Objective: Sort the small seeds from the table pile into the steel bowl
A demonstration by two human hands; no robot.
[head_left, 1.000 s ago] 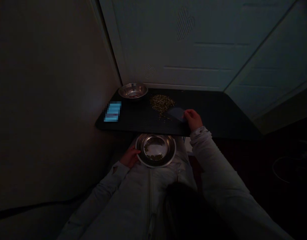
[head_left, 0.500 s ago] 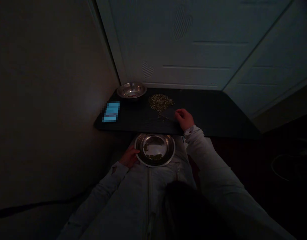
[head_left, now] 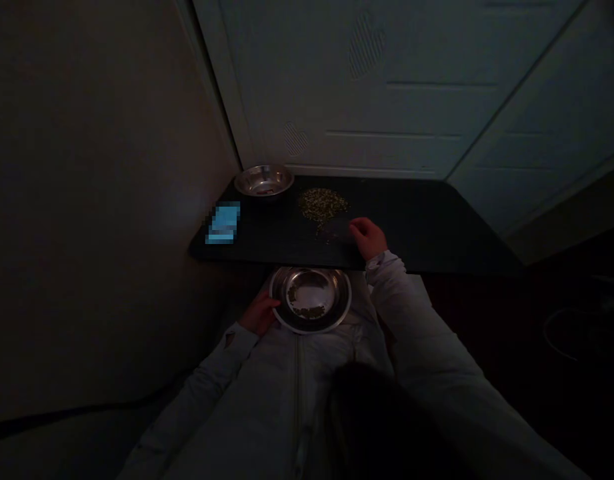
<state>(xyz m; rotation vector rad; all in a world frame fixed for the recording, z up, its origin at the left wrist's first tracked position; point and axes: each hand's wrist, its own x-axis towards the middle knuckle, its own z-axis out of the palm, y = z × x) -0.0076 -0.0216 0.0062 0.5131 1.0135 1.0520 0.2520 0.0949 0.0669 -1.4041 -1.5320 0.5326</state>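
Pixelated blue object (head_left: 223,223), heap of grains (head_left: 323,205) too small to identify, dark flat piece (head_left: 335,229) barely visible

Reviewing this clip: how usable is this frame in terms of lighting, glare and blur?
Head view: badly underexposed, with the black tabletop sinking into shadow. Also in the head view, the steel bowl near the body shows the strongest glare, a blue patch is pixelated, and a dark blur blocks the lower foreground.
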